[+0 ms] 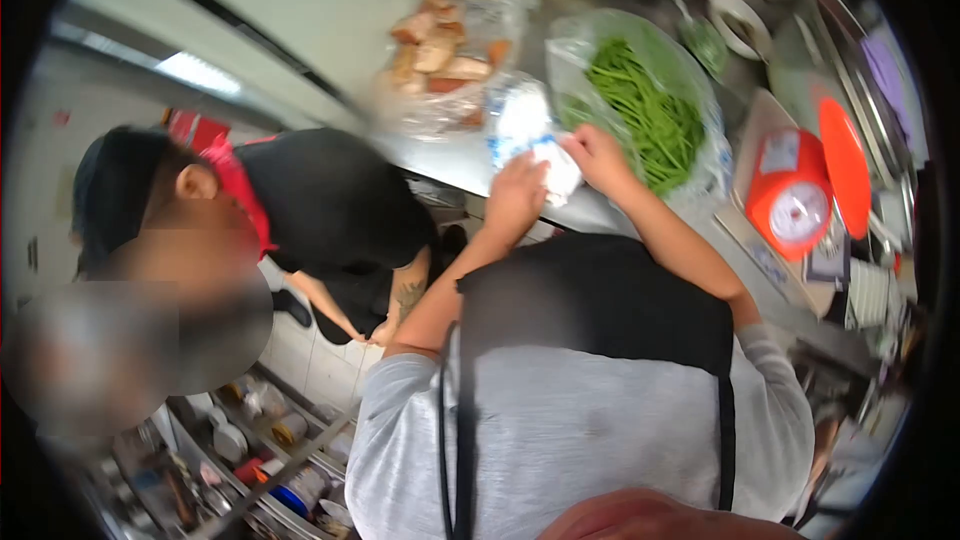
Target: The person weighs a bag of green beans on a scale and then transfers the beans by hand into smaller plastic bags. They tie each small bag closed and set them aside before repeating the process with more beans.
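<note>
A white plastic packet with blue markings (522, 120) lies at the near edge of the steel counter, its lower part crumpled and bright with glare. My left hand (517, 198) grips the packet's near left side, fingers bent against it. My right hand (598, 156) pinches its right edge with fingers curled. What the packet contains cannot be made out. Just to the right is a large clear bag of green beans (650, 115). Behind and left of the packet, a clear plastic bag (440, 50) holds chunks of orange-brown food.
An orange kitchen scale (795, 195) stands on the right, near a tape roll (740, 25). A person in black with a red neckerchief (330, 195) stands close on my left. Below them is an open rack of utensils (260, 440).
</note>
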### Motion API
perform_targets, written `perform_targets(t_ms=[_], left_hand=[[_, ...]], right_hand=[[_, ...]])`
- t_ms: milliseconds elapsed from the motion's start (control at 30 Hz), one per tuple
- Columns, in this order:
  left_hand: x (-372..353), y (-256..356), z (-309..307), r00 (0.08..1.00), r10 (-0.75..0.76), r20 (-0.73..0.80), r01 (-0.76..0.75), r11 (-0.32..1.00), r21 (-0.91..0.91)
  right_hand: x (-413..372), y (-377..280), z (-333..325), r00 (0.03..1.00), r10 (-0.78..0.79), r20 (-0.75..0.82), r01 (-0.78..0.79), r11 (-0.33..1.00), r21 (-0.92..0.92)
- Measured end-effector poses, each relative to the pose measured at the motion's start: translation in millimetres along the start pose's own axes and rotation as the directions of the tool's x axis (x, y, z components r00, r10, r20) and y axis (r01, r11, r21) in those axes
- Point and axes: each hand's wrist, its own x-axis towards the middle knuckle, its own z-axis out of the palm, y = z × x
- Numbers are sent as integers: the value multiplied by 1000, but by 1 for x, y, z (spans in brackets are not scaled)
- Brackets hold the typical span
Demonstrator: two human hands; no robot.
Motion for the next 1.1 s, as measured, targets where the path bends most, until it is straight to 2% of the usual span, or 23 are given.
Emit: perform_targets(t_ms=[33, 67, 133, 200, 233, 267, 333, 400, 500, 567, 667, 900, 967, 1100], left_hand=[[-1, -5, 5, 999, 28, -31, -29, 999, -31], [-2, -7, 5, 999, -5, -48, 4, 999, -33], [0, -10, 7, 991, -133, 16, 133, 991, -22], [-1, -15, 17, 983, -115, -140, 106, 992, -70], [1, -14, 10, 993, -101, -62, 101, 995, -16], [3, -14, 13, 990, -137, -45, 138, 990, 20], [1, -15, 9, 995, -100, 7, 100, 995, 16], [-1, -14, 11, 990, -138, -34, 137, 990, -19], [-4, -11, 11, 979, -201, -38, 199, 979, -52], [-3, -9, 9, 966, -257, 15, 257, 963, -86], [-4, -9, 9, 953, -302, 12, 301, 946, -118], [-7, 0, 7, 939, -329, -99, 303, 929, -214], [-5, 5, 4, 934, -333, -128, 301, 929, -215], [0, 11, -1, 889, -433, -147, 401, 893, -202]], right_hand=[[-3, -8, 0, 961, -244, -128, 231, 967, -107], [-7, -20, -2, 841, -488, -233, 444, 870, -215], [-14, -42, -3, 783, -618, -71, 610, 785, -105], [-20, -54, 2, 814, -541, 214, 552, 834, 7], [-22, -48, 8, 822, -520, 234, 542, 839, -40], [-21, -37, 13, 836, -492, 244, 526, 844, -101], [-22, -30, 11, 862, -435, 259, 494, 835, -243], [-27, -31, 5, 883, -380, 275, 463, 802, -377], [-23, -8, 13, 877, -404, 262, 477, 798, -367], [-15, 5, 12, 869, -417, 265, 485, 824, -294], [-13, 9, 7, 873, -411, 261, 467, 859, -211], [-12, 3, 0, 885, -415, 211, 419, 907, 30], [-17, -2, -1, 888, -434, 153, 446, 893, -58], [-29, -22, -5, 862, -502, 64, 505, 848, -158]])
